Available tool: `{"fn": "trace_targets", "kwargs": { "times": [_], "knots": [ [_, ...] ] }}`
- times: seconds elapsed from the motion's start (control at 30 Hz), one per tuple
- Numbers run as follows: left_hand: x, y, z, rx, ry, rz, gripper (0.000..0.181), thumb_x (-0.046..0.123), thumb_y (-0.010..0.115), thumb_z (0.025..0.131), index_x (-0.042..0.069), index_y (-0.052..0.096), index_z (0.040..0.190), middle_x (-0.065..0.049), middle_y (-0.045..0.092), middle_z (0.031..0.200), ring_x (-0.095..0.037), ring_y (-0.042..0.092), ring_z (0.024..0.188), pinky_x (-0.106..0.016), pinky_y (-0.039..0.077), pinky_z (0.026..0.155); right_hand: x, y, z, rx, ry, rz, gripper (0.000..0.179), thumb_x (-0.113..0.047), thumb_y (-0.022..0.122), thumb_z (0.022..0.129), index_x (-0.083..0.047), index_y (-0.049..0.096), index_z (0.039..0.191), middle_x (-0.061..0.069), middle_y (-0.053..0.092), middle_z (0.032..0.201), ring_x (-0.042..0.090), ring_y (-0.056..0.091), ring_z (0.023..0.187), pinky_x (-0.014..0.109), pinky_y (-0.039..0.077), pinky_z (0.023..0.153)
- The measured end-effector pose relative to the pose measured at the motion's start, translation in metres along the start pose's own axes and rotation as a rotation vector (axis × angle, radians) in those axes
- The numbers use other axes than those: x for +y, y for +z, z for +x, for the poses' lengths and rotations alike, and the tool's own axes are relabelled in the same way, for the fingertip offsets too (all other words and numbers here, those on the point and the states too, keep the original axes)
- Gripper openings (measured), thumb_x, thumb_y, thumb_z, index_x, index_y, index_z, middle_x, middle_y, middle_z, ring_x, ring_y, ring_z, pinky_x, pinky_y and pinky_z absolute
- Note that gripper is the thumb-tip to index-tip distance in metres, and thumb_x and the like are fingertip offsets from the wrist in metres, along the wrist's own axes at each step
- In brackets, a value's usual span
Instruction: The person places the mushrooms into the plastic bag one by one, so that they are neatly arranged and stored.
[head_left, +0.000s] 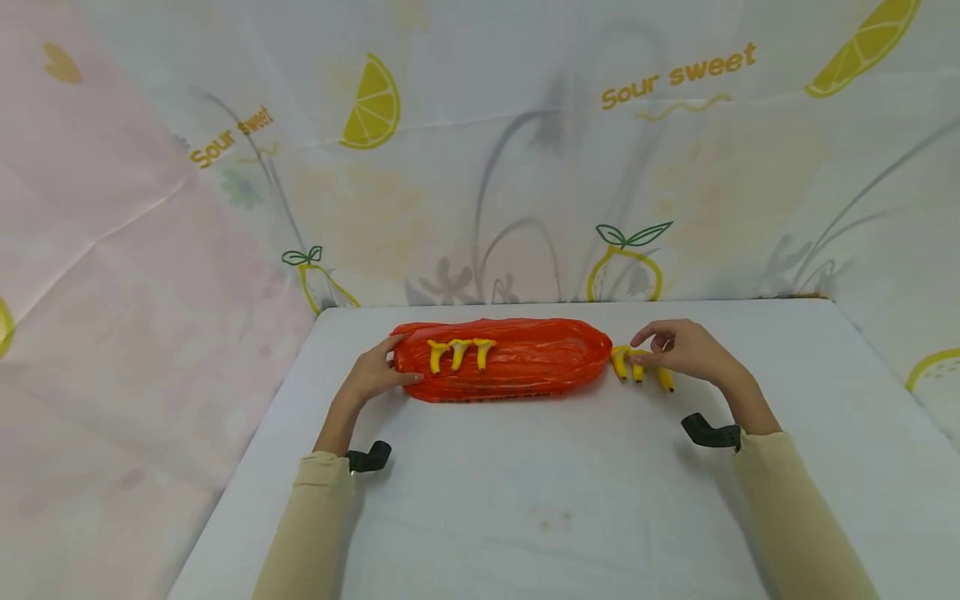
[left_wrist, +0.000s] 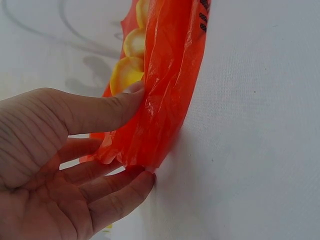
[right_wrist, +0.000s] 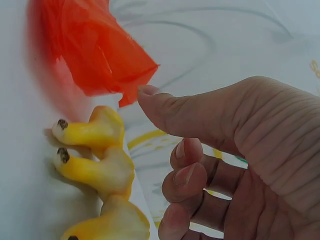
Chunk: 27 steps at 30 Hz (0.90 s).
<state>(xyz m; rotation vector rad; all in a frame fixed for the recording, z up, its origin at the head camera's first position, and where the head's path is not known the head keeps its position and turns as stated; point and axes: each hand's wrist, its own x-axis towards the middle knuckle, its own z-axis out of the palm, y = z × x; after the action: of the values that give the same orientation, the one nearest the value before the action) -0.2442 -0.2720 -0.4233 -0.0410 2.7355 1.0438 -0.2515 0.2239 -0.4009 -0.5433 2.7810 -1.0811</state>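
A long red plastic bag [head_left: 540,354] lies across the table, puffed up and crinkled. My left hand [head_left: 372,369] grips its left end; in the left wrist view the thumb [left_wrist: 120,102] presses the side and the fingers curl at the gathered edge. Three yellow mushroom-shaped pieces [head_left: 459,353] with pale flared caps lie in a row on the bag. Beyond its right end, three more yellow mushroom-shaped pieces [right_wrist: 100,170] with dark stem tips rest on the table. Over these hovers my right hand [head_left: 678,348], fingers loosely bent and holding nothing, its thumb tip near the bag's corner.
The white table [head_left: 525,492] stretches toward me, with its back edge against a printed curtain [head_left: 480,150] of lemons and lettering. Dark wrist mounts [head_left: 711,431] sit below both hands. The bag lies close to the back edge.
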Motion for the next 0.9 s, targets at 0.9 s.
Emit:
{"fn": "trace_targets", "kwargs": {
  "times": [0.9],
  "knots": [
    [0.0, 0.001, 0.002, -0.003, 0.022, -0.004, 0.086, 0.027, 0.078, 0.085, 0.005, 0.03, 0.153, -0.025, 0.037, 0.151, -0.045, 0.04, 0.133, -0.055, 0.046, 0.098, 0.03, -0.004, -0.019, -0.003, 0.105, -0.077, 0.033, -0.021, 0.08, 0.082, -0.003, 0.069, 0.108, 0.002, 0.054, 0.077, 0.02, 0.048, 0.069, 0.031, 0.038, 0.057]
  ]
}}
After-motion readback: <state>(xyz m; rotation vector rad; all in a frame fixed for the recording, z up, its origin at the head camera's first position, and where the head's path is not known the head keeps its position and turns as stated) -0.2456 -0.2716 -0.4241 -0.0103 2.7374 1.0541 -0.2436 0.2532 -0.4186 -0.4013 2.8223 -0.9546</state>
